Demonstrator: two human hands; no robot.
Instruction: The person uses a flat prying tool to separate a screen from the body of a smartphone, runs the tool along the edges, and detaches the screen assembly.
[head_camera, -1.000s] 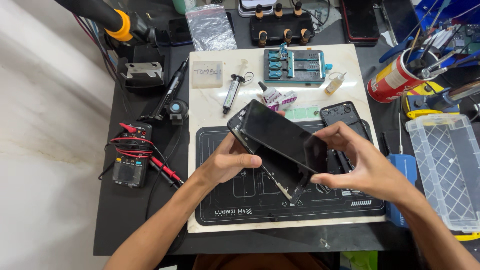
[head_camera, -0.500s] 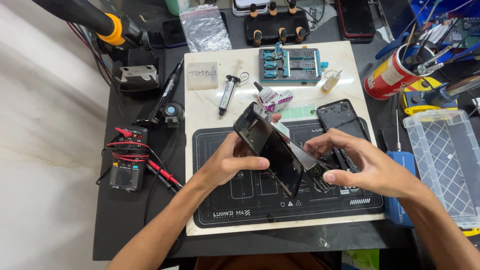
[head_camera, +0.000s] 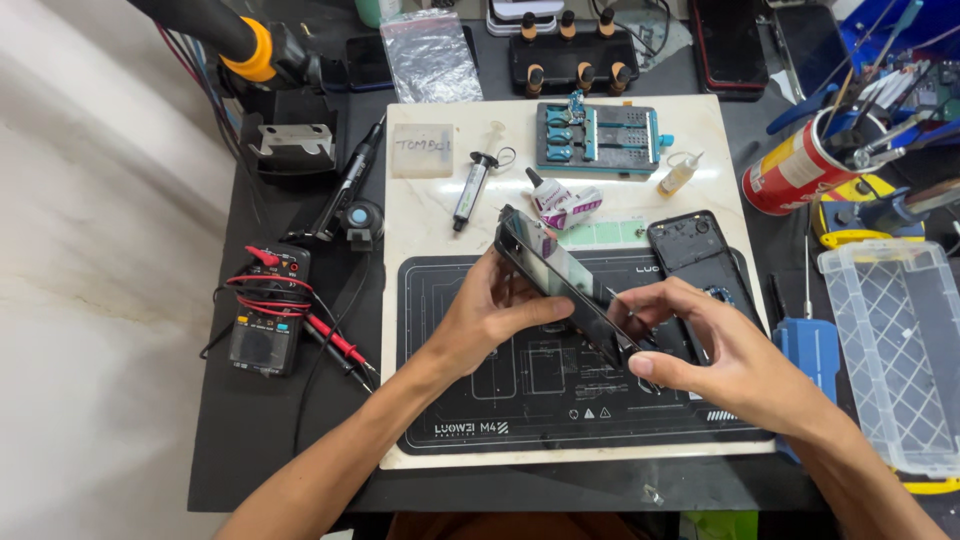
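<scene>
Both my hands hold a black phone screen panel (head_camera: 562, 280) tilted on edge above the black work mat (head_camera: 470, 400). My left hand (head_camera: 492, 312) grips its left side from beneath. My right hand (head_camera: 700, 345) pinches its lower right end with thumb and fingers. A black phone back housing (head_camera: 700, 255) lies flat on the mat just behind my right hand.
A multimeter with red leads (head_camera: 268, 320) sits at left. Behind the mat are a syringe (head_camera: 470, 190), a glue tube (head_camera: 560, 200), a blue clamp fixture (head_camera: 597, 137) and a small bottle (head_camera: 678, 175). A red can of tools (head_camera: 800, 172) and a clear plastic tray (head_camera: 890, 340) stand at right.
The screen panel has turned from nearly flat to standing on its edge. My right hand has shifted along it toward the lower end.
</scene>
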